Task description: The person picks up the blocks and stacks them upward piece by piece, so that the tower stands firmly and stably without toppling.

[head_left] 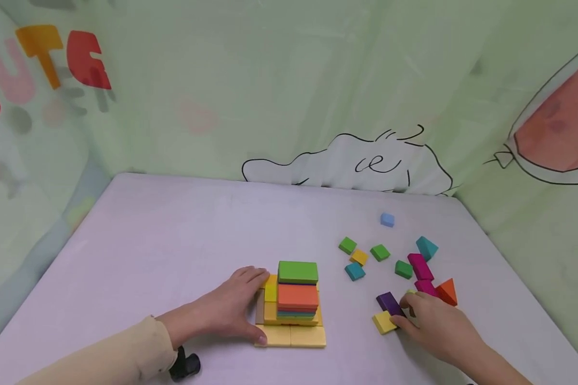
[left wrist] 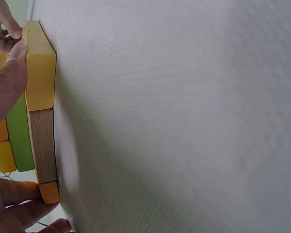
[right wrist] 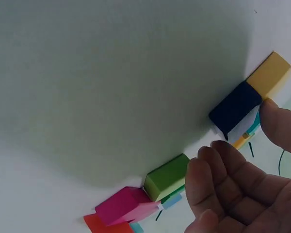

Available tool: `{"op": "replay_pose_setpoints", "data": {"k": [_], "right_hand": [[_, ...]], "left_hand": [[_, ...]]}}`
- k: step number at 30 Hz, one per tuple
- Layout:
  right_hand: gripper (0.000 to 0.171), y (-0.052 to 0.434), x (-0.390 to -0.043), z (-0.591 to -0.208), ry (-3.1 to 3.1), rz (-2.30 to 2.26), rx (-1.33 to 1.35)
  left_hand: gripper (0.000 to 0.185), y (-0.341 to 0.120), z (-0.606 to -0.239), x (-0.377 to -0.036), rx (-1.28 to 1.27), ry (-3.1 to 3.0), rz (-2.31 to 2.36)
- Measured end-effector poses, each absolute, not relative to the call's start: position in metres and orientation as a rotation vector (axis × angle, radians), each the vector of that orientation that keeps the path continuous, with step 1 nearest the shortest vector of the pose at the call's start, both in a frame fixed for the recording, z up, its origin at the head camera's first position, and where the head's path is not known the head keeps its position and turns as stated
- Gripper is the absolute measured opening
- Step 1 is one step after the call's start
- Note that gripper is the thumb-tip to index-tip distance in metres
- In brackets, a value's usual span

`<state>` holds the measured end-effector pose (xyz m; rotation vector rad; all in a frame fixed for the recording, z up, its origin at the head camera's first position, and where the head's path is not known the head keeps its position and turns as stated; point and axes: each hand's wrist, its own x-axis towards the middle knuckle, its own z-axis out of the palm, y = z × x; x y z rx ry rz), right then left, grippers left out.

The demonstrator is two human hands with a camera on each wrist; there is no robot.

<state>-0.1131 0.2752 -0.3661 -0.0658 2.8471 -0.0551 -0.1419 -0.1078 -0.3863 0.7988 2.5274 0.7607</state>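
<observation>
A layered stack of wooden blocks (head_left: 297, 295) stands on the table, a green block on top and pale yellow ones at the base. My left hand (head_left: 231, 302) holds the stack's left side, thumb at the front corner and fingers at the back. In the left wrist view, the thumb (left wrist: 12, 80) lies on a yellow base block (left wrist: 40, 80), and fingertips touch an orange block (left wrist: 49, 192). My right hand (head_left: 435, 323) hovers with loosely bent fingers by a dark purple block (head_left: 389, 302) and a yellow block (head_left: 384, 323). Its thumb appears against the yellow one; nothing is gripped.
Loose blocks lie around the right hand: magenta (head_left: 420, 266), an orange triangle (head_left: 447, 292), a teal triangle (head_left: 426, 248), several greens (head_left: 380, 252) and a light blue one (head_left: 387, 220). A black object (head_left: 185, 365) sits below the left wrist. Printed fabric (head_left: 289, 91) walls the table (head_left: 197, 230).
</observation>
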Motion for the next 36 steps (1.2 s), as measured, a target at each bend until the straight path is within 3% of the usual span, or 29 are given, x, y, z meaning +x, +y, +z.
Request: {"op": "replay_pose_setpoints", "data": {"k": [10, 19, 29, 36], "right_hand": [[0.037, 0.276, -0.112, -0.370, 2.815, -0.065, -0.041], [0.041, 0.282, -0.113, -0.373, 2.925, 0.068, -0.180], [0.045, 0.287, -0.117, -0.377, 2.860, -0.026, -0.062], [0.037, 0.276, -0.109, -0.346, 3.092, -0.136, -0.206]], "left_hand": [[0.115, -0.108, -0.387, -0.141, 0.772, 2.509, 0.765], [0.114, -0.108, -0.387, -0.142, 0.774, 2.513, 0.762], [0.115, -0.108, -0.386, -0.141, 0.768, 2.514, 0.769], [0.114, -0.109, -0.387, -0.142, 0.780, 2.520, 0.764]]}}
